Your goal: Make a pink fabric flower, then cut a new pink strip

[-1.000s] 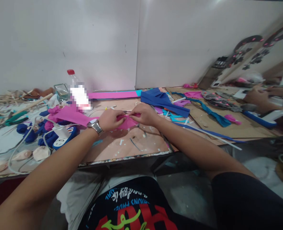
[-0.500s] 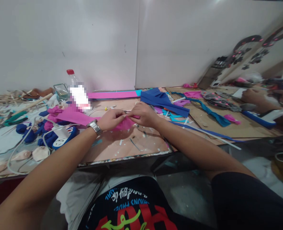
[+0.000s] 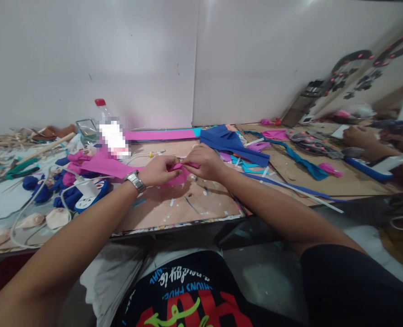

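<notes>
Left hand (image 3: 158, 170) and right hand (image 3: 201, 162) both pinch a pink fabric piece (image 3: 179, 174) just above the bench (image 3: 187, 204); fold partly formed, shaping looks unfinished

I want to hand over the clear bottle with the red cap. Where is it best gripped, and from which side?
Probably grip the bottle around its neck just under the red cap, coming from above and the front. It stands upright against the wall, so the back is blocked, and pink cloth and a glass container crowd its base. Its body is blurred, so its shape there is unclear.
</notes>
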`<state>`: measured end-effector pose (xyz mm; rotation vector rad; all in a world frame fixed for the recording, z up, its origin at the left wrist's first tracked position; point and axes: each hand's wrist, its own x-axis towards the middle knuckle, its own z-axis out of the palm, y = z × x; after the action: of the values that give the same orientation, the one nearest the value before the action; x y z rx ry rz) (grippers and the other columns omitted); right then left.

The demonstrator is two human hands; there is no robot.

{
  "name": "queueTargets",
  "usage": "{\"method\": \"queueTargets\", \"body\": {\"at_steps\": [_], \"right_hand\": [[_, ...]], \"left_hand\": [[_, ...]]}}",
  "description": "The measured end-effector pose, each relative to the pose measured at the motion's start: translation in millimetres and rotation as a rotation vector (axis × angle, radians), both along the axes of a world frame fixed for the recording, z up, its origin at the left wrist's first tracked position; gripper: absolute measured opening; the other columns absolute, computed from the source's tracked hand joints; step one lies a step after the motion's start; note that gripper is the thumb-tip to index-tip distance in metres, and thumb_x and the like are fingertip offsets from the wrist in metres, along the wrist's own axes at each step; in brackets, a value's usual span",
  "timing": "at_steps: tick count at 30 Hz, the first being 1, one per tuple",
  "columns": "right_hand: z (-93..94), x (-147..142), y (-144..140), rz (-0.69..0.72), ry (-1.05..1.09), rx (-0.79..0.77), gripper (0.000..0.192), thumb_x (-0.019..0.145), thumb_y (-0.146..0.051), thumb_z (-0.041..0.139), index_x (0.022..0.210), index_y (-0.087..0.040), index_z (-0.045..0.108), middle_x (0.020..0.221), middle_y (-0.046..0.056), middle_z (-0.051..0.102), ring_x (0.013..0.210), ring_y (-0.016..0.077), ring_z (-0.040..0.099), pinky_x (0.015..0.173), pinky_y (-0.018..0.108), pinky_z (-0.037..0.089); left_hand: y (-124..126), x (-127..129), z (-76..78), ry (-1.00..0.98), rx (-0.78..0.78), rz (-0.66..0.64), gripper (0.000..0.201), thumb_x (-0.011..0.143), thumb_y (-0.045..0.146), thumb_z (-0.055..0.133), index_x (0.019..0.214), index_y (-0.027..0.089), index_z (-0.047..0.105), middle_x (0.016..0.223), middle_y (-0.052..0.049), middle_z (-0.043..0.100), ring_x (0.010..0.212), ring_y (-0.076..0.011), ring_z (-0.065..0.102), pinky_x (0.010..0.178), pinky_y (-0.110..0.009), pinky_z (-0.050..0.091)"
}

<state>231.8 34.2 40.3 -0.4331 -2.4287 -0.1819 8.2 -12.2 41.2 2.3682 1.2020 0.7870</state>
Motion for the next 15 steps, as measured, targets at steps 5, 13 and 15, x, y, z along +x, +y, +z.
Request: {"method": "queueTargets", "body": {"at_steps": [5,13,15], "right_hand": [[1.9,-0.8,-2.1,-0.027,0.006,-0.096,0.015,0.091,-0.028,0.064,0.092,-0.020,0.077,0.088,0.008,0.079,0.084,0.0234,0.069,0.083,0.038,0.044],[2.2,-0.9,-1.2,-0.018,-0.039,-0.173,0.015,0.088,-0.026,0.065,0.089,-0.019,0.078,0.087,0.008,0.080,0.083,0.0234,0.071,0.083,0.037,0.046],[4.0,-0.5,-1.4,-0.023,-0.045,-0.171,0.015,0.088,-0.026,0.065,0.090,-0.019,0.078,0.087,0.008,0.080,0.084,0.0236,0.071,0.082,0.037,0.046]], "left_hand": [[-0.8,-0.5,0.9,0.172,0.149,0.024,0.029,0.096,0.037,0.048,0.090,0.020,0.069,0.079,-0.004,0.070,0.069,-0.0176,0.058,0.066,-0.030,0.038],[-0.8,1.7,-1.2,0.365,0.258,0.085,0.034,0.099,0.036,0.043,0.101,0.022,0.074,0.092,-0.009,0.076,0.083,-0.0244,0.068,0.069,-0.033,0.039],[0.0,1.0,-1.6,0.387,0.253,0.103,0.034,0.098,0.036,0.043,0.099,0.021,0.074,0.092,-0.009,0.076,0.081,-0.0248,0.068,0.068,-0.033,0.038]]}}
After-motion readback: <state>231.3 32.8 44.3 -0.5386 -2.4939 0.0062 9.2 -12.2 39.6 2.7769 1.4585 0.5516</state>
